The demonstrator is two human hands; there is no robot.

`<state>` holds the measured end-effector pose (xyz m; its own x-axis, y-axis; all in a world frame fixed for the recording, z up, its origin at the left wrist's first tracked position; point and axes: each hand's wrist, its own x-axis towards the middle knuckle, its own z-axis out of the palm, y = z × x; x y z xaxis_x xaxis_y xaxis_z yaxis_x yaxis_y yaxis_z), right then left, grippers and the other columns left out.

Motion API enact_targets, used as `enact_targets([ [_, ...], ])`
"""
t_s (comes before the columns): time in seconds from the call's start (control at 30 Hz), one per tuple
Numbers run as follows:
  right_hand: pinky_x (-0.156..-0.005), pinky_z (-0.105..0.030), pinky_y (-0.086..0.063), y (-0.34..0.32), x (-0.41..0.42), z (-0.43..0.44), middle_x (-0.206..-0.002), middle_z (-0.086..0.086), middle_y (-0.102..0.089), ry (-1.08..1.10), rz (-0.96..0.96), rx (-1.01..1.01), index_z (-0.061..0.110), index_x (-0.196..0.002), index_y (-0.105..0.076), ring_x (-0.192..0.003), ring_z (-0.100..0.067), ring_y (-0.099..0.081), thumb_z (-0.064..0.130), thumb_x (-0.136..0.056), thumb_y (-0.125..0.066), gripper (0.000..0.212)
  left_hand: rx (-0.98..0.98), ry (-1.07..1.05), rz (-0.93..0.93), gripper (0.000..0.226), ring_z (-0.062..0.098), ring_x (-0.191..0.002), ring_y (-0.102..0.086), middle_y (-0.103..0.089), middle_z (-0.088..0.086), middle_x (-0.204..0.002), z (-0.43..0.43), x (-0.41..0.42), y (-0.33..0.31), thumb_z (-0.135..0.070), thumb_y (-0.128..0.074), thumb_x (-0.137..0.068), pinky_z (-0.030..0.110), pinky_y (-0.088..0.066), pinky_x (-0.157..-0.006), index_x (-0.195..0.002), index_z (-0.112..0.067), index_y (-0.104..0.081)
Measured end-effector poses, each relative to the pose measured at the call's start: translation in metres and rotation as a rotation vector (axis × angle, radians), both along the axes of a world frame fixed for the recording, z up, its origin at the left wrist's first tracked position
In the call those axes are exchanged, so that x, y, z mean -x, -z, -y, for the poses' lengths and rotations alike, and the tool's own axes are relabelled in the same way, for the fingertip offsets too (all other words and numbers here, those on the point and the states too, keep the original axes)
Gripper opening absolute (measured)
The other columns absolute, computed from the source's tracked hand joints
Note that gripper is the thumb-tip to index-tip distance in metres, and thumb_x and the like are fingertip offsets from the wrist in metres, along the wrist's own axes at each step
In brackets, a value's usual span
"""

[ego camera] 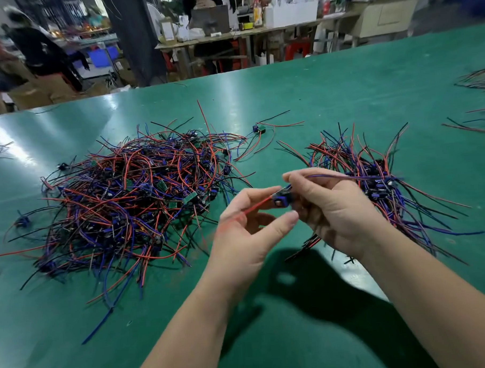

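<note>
2 hands (247, 231) (332, 207), 2 big wire piles (125, 200) (385, 177)

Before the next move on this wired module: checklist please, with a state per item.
1. Right-hand grip on the module: ok, fingers curled round it, held above the table.
2. Left-hand grip on the red wire: cannot tell; the wire reaches its fingers but is blurred there, and the thumb stands apart.
3. Purple wire free: cannot tell; it trails over the right pile.
4. Module clear of the left pile: ok, apart.
5. Bare table near the hands to set it down: ok.
</note>
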<state>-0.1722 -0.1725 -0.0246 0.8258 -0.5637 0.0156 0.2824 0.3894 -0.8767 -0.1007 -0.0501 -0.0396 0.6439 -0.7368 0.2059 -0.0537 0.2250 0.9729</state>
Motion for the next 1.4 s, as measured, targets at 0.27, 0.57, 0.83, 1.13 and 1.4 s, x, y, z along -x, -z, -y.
enact_targets([
  [0.27,-0.055,-0.016,-0.048,-0.002,0.006,0.014,-0.063,0.0,-0.067,-0.014,-0.08,0.17,0.015,-0.071,-0.076,-0.056,-0.007,-0.059,0.019,-0.06,-0.071,0.013,-0.077,0.093,-0.104,0.024,0.012,-0.075,-0.07,-0.075,-0.001,-0.085,0.001,-0.001,0.001,-0.01,-0.059,-0.081,0.021,-0.054,-0.068,-0.085,-0.026,-0.077],
  [0.57,-0.044,-0.016,-0.04,0.012,-0.002,0.013,-0.056,-0.003,-0.066,0.205,-0.224,0.272,0.01,-0.061,-0.069,-0.045,-0.006,-0.052,0.008,-0.078,-0.071,0.017,-0.253,0.087,-0.216,0.01,0.009,-0.05,-0.06,-0.068,0.006,-0.062,0.005,0.008,0.003,-0.004,-0.071,-0.079,0.021,-0.053,-0.052,-0.071,-0.009,-0.069],
  [0.83,-0.044,-0.016,-0.041,-0.006,0.01,0.032,-0.057,-0.004,-0.066,0.322,-0.108,0.127,0.008,-0.079,-0.069,-0.045,-0.008,-0.052,0.017,-0.089,-0.062,0.016,-0.521,0.404,-0.101,0.011,0.008,-0.053,-0.059,-0.065,0.002,-0.062,-0.007,0.007,0.004,-0.01,-0.077,-0.077,0.019,-0.05,-0.053,-0.071,-0.014,-0.069],
  [1.13,-0.057,-0.02,-0.048,-0.004,0.008,0.037,-0.093,-0.004,-0.058,0.576,-0.09,0.342,0.02,-0.114,-0.046,-0.069,-0.009,-0.06,0.021,-0.103,-0.036,0.014,-0.199,-0.032,-0.448,0.015,0.011,-0.049,-0.062,-0.065,0.004,-0.062,-0.004,-0.016,-0.009,-0.024,-0.074,-0.061,0.017,-0.05,-0.045,-0.064,-0.011,-0.07],
  [1.4,-0.067,-0.024,-0.051,0.01,0.005,-0.002,-0.081,0.007,-0.071,0.042,-0.217,0.932,0.021,-0.091,-0.072,-0.067,-0.005,-0.063,0.019,-0.078,-0.076,0.014,-0.171,-0.05,-0.374,0.025,0.012,-0.053,-0.064,-0.066,0.005,-0.063,-0.002,-0.015,-0.002,-0.032,-0.073,-0.059,0.021,-0.053,-0.051,-0.071,-0.01,-0.072],
])
